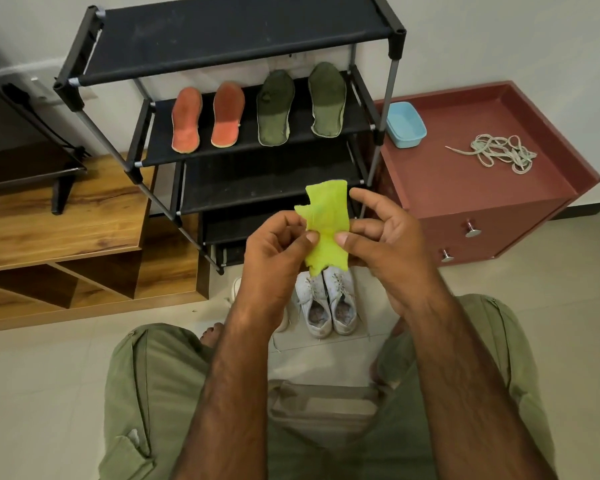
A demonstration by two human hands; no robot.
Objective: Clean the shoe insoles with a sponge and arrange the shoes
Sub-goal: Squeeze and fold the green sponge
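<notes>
Both hands hold a thin yellow-green sponge cloth upright in front of the black shoe rack. My left hand pinches its left edge, and my right hand pinches its right edge with the index finger raised. Two orange insoles and two dark green insoles lie side by side on the rack's second shelf. A pair of white lace-up shoes stands on the floor below my hands, toes toward the rack. Another white shoe is partly hidden behind my left wrist.
A maroon cabinet to the right of the rack carries a light blue tub and a tangle of white laces. A wooden unit stands at the left. My knees in green trousers frame the tiled floor.
</notes>
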